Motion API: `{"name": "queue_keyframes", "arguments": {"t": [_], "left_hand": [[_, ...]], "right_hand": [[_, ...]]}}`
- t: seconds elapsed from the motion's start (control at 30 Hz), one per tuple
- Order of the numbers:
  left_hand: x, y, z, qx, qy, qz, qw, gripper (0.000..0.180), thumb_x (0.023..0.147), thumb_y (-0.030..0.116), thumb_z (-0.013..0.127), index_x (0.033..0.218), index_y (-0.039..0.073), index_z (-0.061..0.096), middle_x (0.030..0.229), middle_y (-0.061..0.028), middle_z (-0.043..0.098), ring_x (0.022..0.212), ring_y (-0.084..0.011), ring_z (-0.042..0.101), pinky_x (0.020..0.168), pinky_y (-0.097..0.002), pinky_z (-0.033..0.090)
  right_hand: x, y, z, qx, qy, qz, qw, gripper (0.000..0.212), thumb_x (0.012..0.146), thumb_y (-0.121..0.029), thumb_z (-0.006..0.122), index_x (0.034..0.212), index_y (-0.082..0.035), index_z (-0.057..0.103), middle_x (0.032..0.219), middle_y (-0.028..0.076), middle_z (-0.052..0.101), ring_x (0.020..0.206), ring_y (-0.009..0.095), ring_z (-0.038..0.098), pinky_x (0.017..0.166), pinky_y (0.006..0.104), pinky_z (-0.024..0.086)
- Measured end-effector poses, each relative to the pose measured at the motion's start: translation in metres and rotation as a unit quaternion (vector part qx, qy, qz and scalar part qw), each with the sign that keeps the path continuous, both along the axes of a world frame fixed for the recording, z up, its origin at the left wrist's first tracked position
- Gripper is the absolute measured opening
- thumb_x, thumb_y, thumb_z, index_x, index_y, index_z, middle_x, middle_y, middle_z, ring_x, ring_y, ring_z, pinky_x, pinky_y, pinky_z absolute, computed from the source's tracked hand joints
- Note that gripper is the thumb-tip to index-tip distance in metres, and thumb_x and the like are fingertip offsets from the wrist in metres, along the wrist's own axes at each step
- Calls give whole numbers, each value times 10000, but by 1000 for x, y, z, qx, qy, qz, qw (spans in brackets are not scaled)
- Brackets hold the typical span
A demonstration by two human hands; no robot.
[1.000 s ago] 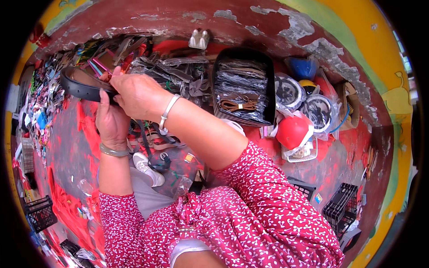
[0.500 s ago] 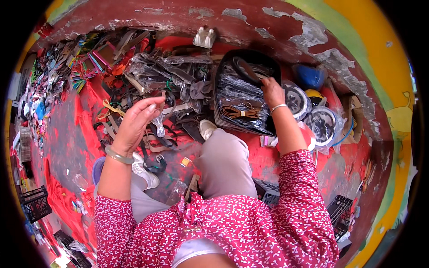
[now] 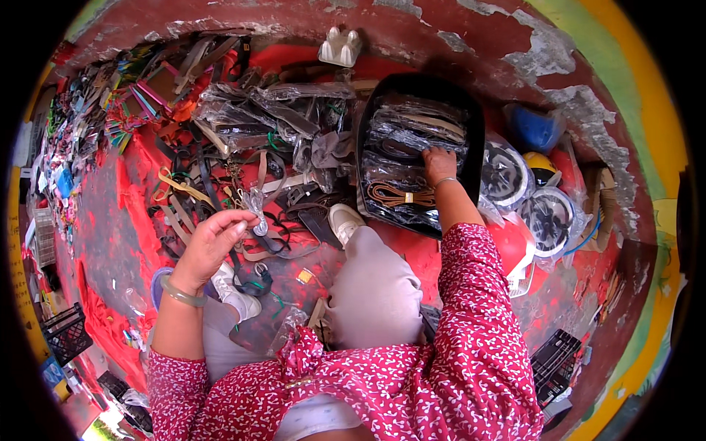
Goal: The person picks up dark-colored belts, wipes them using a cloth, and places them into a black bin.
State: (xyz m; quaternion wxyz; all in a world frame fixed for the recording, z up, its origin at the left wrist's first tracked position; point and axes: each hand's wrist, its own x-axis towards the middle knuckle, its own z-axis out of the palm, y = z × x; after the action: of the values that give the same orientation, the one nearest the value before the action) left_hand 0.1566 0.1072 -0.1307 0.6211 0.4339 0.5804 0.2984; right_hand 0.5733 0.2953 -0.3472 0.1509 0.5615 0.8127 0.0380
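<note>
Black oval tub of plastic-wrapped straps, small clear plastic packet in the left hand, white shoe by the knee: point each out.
Black oval tub (image 3: 476, 125), head view, its right rim.
Small clear plastic packet (image 3: 257, 206), head view, its middle, above the left hand's fingertips.
White shoe (image 3: 344, 220), head view, its toe.

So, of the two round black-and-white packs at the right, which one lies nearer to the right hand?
The upper round pack, just beside the right hand at the black tray; the lower pack lies farther right.

Left hand (image 3: 213, 239) raised, fingers pinched together at the tips, wrist bent; right arm extended forward, right hand (image 3: 439, 163) palm down, fingers spread flat.
</note>
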Motion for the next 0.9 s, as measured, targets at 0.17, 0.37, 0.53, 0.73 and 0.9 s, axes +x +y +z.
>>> {"name": "queue_keyframes", "arguments": {"t": [0.17, 0.37, 0.53, 0.73, 0.9], "left_hand": [[-1, 0, -5, -9, 11, -20, 1000, 259, 900, 148, 456, 1121, 33, 526, 1079, -72, 589, 1024, -144, 539, 850, -257, 408], [0, -8, -5, -29, 2, -3, 1000, 240, 890, 116, 496, 1094, -6, 535, 1042, -64, 587, 989, -121, 527, 855, -253, 408], [-6, -15, -12, -26, 19, -26, 999, 249, 889, 126, 497, 1100, -1, 533, 1031, -51, 584, 948, -98, 525, 804, -231, 419], [-4, -22, -9, -49, 52, -25, 997, 242, 891, 123, 489, 1089, -7, 536, 1027, -64, 590, 962, -120, 533, 841, -255, 414], [-20, -26, -17, -40, 56, 2, 998, 237, 893, 120, 489, 1082, -14, 541, 1020, -61, 595, 978, -114, 532, 850, -253, 415]], "right_hand": [[0, 5, -21, 20, -5, -53, 998, 195, 812, -144, 453, 942, -139, 599, 973, 51, 594, 961, 214, 550, 771, 408, 429], [-3, 20, -26, 30, -24, -70, 997, 161, 792, -139, 484, 911, -117, 591, 943, 59, 597, 937, 230, 560, 747, 382, 446], [7, -6, -40, -13, -40, 17, 999, 136, 793, -153, 482, 884, -116, 576, 934, 60, 596, 926, 226, 564, 734, 383, 442], [0, 3, -36, -20, -55, -37, 998, 185, 835, -171, 450, 1002, -142, 523, 980, 61, 590, 944, 228, 562, 771, 435, 428], [-7, 1, -57, -31, -13, -71, 997, 275, 853, -164, 410, 1106, -190, 515, 1064, 84, 566, 1042, 243, 520, 799, 430, 436]]}}
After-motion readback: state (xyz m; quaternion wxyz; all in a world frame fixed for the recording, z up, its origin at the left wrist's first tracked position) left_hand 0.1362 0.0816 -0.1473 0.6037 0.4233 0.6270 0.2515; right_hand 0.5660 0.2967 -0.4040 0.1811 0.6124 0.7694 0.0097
